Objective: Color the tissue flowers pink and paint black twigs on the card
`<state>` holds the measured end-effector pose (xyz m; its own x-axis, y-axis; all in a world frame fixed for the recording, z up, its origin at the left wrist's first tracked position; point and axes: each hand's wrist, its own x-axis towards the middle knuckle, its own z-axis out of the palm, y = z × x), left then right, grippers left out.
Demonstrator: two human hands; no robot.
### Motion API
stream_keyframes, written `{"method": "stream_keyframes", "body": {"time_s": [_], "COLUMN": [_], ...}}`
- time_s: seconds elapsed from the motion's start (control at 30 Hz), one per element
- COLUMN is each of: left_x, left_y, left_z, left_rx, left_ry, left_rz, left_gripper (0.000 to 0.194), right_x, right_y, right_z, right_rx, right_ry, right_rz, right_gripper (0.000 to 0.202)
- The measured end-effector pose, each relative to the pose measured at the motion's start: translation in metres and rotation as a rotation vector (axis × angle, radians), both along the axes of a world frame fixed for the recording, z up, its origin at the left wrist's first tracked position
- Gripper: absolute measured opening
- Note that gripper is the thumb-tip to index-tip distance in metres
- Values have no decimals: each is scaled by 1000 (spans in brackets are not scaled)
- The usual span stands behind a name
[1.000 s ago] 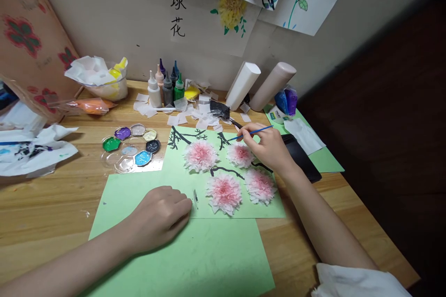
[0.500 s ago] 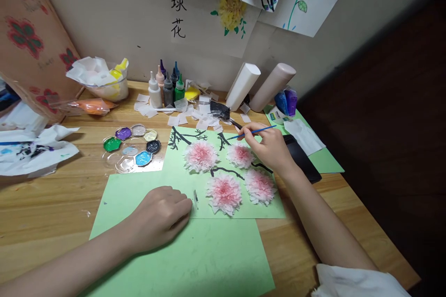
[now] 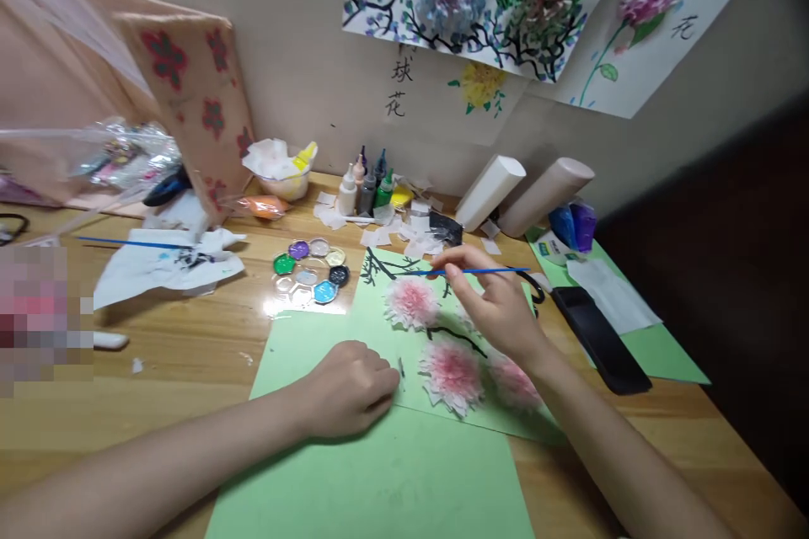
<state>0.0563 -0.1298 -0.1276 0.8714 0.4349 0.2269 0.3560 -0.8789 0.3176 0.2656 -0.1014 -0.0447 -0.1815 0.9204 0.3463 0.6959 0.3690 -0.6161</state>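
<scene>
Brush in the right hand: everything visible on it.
The brush is slim and straight, with a blue handle of unclear material. The right hand pinches it between thumb and fingers, nearly level across the picture. Its tip points left, beside a dark painted branch; whether it touches the green sheet can't be told.

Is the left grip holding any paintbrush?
No, the left grip rests on green paper; the right grip holds a blue paintbrush.

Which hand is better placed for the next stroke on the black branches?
Likely the right hand: it holds a blue brush near the black branches, while the left hand rests curled on green paper, no brush visible.
</scene>
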Motion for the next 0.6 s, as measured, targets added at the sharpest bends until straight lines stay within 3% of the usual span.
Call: {"method": "stream_keyframes", "body": {"time_s": [0.1,0.27,0.47,0.6], "left_x": [0,-1,-1,-2], "left_y": [0,0,0,0], "left_z": [-1,-6,-8,-8], "left_rx": [19,52,62,71], "left_ry": [12,-12,-47,-39], "left_rz": [-20,-39,-46,-43], "left_gripper": [15,17,16,17], "right_x": [-36,-71,-85,-79], "right_y": [13,32,36,33], "right_z": [1,-4,-5,5], "right_rx": [-36,-83,-82,-21], "right_ry": [-58,-187,-223,-168], "right_rz": [179,301,263,258], "right_gripper": [14,14,16,17]}}
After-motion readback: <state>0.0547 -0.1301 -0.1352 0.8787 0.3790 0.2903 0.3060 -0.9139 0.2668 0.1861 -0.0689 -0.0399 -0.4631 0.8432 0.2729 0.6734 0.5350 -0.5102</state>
